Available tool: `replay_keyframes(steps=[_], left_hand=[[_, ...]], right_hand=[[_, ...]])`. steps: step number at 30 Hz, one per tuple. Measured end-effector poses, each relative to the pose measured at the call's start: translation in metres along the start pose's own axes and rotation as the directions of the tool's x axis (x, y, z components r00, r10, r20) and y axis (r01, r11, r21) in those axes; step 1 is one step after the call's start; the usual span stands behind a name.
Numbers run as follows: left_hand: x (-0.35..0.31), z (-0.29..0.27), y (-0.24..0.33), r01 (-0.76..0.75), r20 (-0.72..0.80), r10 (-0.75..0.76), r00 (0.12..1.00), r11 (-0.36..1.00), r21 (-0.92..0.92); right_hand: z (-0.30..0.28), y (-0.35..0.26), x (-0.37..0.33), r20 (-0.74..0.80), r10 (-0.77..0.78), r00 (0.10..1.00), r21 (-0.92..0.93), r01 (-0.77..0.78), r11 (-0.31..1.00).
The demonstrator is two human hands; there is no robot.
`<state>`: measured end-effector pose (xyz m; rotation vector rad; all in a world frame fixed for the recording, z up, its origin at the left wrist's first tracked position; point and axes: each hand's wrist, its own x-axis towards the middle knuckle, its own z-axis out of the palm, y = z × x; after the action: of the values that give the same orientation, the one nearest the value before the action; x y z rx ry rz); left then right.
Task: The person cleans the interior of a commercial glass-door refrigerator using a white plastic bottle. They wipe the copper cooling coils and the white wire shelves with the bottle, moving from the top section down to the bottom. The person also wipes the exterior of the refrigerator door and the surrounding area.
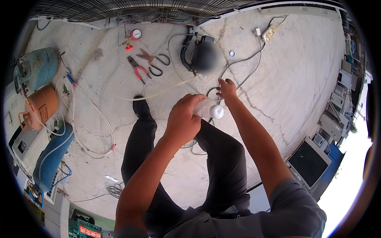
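My left hand [183,119] is wrapped around a small white plastic bottle [210,110], held on its side with its round end pointing right. My right hand [227,89] reaches forward just beyond the bottle, fingers loosely bent and dirty, holding nothing I can see. Both hands hover above my dark trousers [222,158] and black shoe [139,106]. On the concrete floor past the hands sits a black compressor [200,55] with hoses and wires running from it.
Red-handled pliers [137,69], scissors [156,63] and a pressure gauge [136,34] lie ahead. Teal [37,67], orange [41,105] and blue [51,156] gas cylinders stand left with white hoses [99,119]. A power strip [269,33] lies far right; old appliances [309,162] line the right edge.
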<state>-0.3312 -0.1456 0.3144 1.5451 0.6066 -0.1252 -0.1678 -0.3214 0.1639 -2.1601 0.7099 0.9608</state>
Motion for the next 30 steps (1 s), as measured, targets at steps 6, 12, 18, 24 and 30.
replay_keyframes(steps=[6, 12, 18, 24, 30], left_hand=[[-0.01, 0.007, -0.044, 0.104, 0.012, -0.103, 0.995, 0.993, -0.063], [-0.003, -0.011, -0.039, 0.007, 0.04, -0.002, 0.999, 0.991, -0.134], [-0.005, -0.034, -0.056, 0.067, -0.084, -0.092, 0.992, 0.963, -0.263], [-0.007, -0.06, -0.058, 0.105, -0.012, -0.116, 0.993, 0.929, -0.355], [0.006, -0.064, -0.064, 0.103, -0.049, -0.137, 0.989, 0.898, -0.427]], right_hand=[[0.002, -0.023, 0.061, 0.082, -0.805, 0.588, -0.691, 0.615, 0.379], [0.007, -0.04, 0.092, 0.226, -0.461, 0.858, -0.898, 0.366, 0.243], [0.011, -0.031, 0.078, 0.328, -0.651, 0.685, -0.829, 0.539, 0.15], [0.015, -0.037, 0.113, 0.259, -0.428, 0.866, -0.82, 0.431, 0.375], [0.026, -0.04, 0.039, 0.26, -0.508, 0.821, -0.868, 0.429, 0.25]])
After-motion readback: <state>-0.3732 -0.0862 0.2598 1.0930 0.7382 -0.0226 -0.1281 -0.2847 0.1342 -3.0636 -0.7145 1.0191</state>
